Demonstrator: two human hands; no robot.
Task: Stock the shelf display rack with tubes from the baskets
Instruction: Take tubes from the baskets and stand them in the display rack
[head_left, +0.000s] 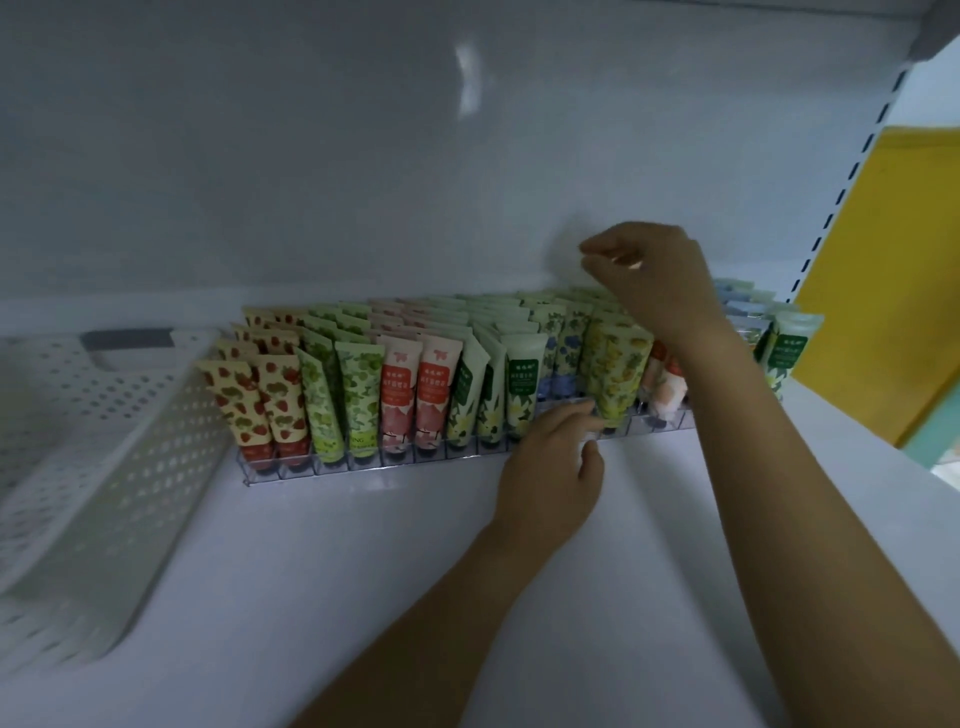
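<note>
The rack (374, 470) sits on the shelf (467, 597) packed with tubes (395, 395), so I'd steady its front rail and ease the yellow tube (615, 374) straight down into its slot. The left hand (556, 462) has its fingers (582, 415) loosely apart, touching that rail. The right hand (649, 275) hovers over the back rows with fingers curled, holding what I can't tell, while crowded neighbouring tubes hem in the slot and a white basket (104, 467) stands just left.

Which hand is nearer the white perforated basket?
Left. The left hand sits by the rack's front rail, right of the white perforated basket; the right hand is farther right, above the back tubes.
</note>
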